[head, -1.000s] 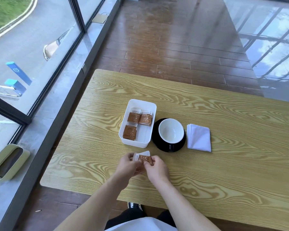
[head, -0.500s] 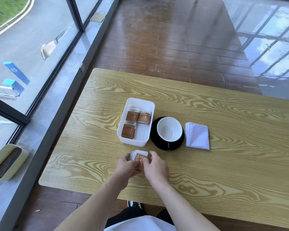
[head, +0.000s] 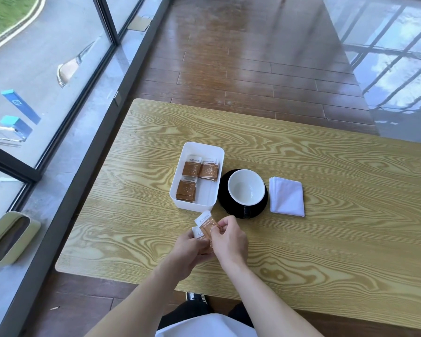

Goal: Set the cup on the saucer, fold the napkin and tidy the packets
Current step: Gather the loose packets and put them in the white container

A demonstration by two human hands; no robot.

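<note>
Right hand (head: 229, 239) and left hand (head: 188, 249) both pinched closed on brown packets (head: 206, 227) above the table (head: 326, 239).

Bright daylight on my feed, coming in from the window (head: 46, 76) on the left. Strong glare and sky reflections on the glossy floor (head: 387, 57) top right. Shadows on the table (head: 326, 215) soft and faint. Focus sharp at centre; wide-angle bending visible toward the edges.

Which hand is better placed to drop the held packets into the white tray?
Left hand: it holds the packets and sits on the tray's side; the right hand only pinches one.
</note>
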